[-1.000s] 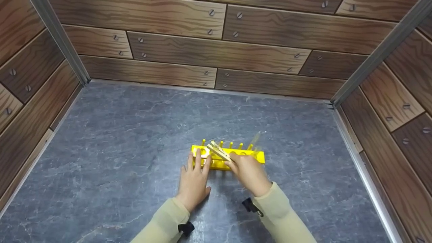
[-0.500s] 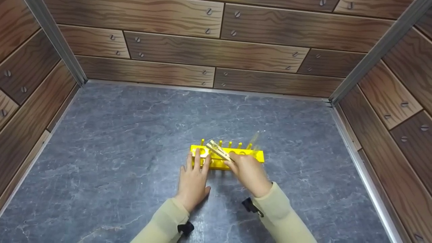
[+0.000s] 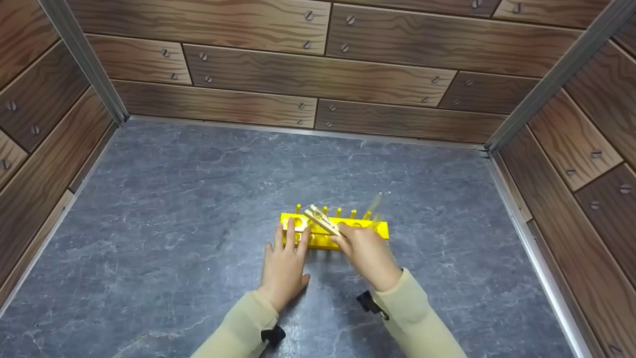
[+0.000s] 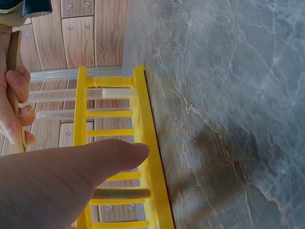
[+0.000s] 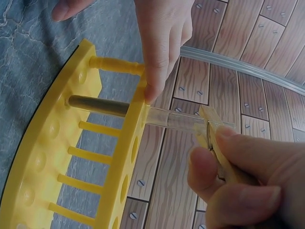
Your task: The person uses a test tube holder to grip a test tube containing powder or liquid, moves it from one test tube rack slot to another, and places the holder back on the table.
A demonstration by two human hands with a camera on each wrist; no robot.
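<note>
My left hand (image 3: 284, 268) rests on the left end of a yellow test tube rack (image 3: 382, 229), fingers straight on its top. Its thumb (image 4: 119, 155) extends in front of the rack in the left wrist view. My right hand (image 3: 370, 256) grips a wooden test tube clamp (image 3: 322, 221), thumb and fingers curled round it. The clamp's far end is at the upper part of a glass test tube (image 5: 178, 119) standing in the rack. That tube holds dark brownish liquid (image 5: 102, 106) at its bottom. Whether the clamp is tight on the glass is unclear.
Two more clear tubes, a wider tube (image 4: 47, 97) and a narrower tube (image 4: 55, 115), stand toward the rack's other end. Several yellow pegs (image 3: 353, 214) line its far side. Wood-patterned walls (image 3: 248, 69) enclose the grey marbled tabletop (image 3: 174, 223) at back and sides.
</note>
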